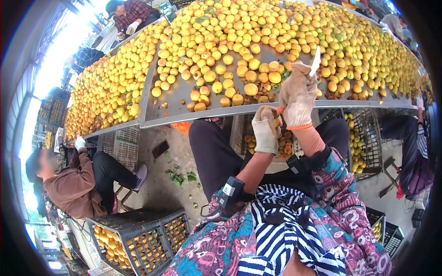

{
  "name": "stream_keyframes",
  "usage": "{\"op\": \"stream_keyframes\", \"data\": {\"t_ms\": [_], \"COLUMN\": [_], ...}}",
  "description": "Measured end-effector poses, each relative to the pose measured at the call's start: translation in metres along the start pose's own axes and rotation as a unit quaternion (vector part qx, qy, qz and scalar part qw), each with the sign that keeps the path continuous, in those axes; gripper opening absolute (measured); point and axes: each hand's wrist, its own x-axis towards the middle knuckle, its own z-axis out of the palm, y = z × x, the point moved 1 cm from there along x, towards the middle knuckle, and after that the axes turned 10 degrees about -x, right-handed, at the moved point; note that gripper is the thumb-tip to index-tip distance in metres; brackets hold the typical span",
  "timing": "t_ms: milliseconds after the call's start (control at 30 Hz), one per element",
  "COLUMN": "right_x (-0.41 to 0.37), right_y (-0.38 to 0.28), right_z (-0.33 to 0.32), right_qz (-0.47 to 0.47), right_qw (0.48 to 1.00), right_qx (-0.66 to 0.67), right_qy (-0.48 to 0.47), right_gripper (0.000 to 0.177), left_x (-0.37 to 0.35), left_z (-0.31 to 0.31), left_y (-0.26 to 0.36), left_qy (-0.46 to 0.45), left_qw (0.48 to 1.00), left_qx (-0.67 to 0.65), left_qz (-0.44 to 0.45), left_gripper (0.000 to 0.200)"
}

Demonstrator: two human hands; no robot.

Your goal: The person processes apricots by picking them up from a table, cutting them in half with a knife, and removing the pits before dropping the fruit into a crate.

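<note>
A knife [316, 62] with a pale blade points up out of my gloved right hand [297, 94], which is closed around it above the table's near edge. A small orange bit shows at the lower left of that fist. Just below and to the left, my gloved left hand [265, 130] has its fingers curled in; what they hold, if anything, is mostly hidden. Yellow-orange apricots [251, 89] lie loose on the metal table [177, 99] beyond both hands. Under my hands, between my knees, a crate [237, 131] holds cut, darker fruit.
Left of me stands a black crate [172, 230] filled with fruit; another crate [368, 138] is under the table at right. A co-worker in brown [73, 184] sits at left, and another person [407, 142] at right. Green leaves [176, 178] litter the floor.
</note>
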Motion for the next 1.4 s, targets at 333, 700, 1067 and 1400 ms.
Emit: {"op": "stream_keyframes", "data": {"t_ms": [333,700,1067,1400], "right_x": [0.015,0.023,-0.003,-0.057], "right_y": [0.011,0.003,-0.022,-0.051], "right_z": [-0.022,-0.011,-0.061,-0.030], "right_qz": [0.093,0.041,0.054,-0.123], "right_qw": [0.984,0.980,0.995,0.810], "right_qx": [0.124,0.030,-0.083,-0.489], "right_qy": [0.085,0.192,0.005,-0.300], "right_gripper": [0.007,0.014,0.018,0.029], "left_x": [0.012,0.004,-0.003,0.000], "left_z": [0.008,0.025,-0.005,-0.013], "left_y": [-0.008,-0.009,0.038,0.042], "left_qy": [-0.003,0.081,-0.175,-0.251], "left_qw": [0.989,0.997,0.977,0.926], "left_qx": [0.115,-0.010,0.073,0.196], "left_qz": [0.093,0.009,0.102,0.203], "left_gripper": [0.017,0.039,0.063,0.049]}}
